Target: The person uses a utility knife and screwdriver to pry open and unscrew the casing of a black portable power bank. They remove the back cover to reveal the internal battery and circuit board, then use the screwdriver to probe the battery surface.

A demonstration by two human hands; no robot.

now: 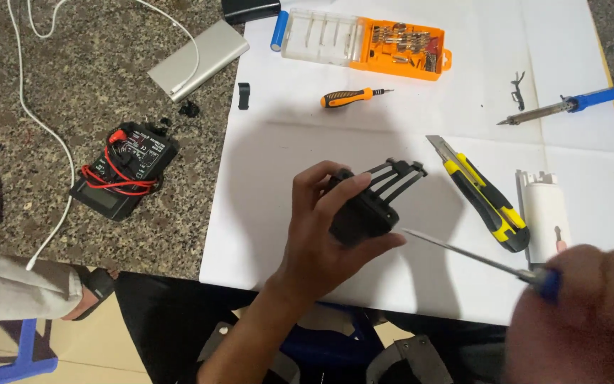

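Black plastic housing (364, 213) sits at centre frame, gripped in my left hand (321, 242); my right hand (584, 313), lower right, clenches a thin screwdriver (463, 252) whose tip touches the housing, above the white-papered desk (300, 149).

1. I see a yellow-and-black utility knife (483, 192) on the white paper sheet (364, 142), just beside a white plastic housing (545, 213).
2. Further back I make out a blue-handled soldering iron (570, 104).
3. An orange parts box (367, 43) lies at the sheet's far edge, an orange-handled small screwdriver (353, 96) near it.
4. Off the sheet, on the speckled tabletop (58, 92), I see a black multimeter (126, 169), a silver power bank (198, 58) and a white cable (51, 149).
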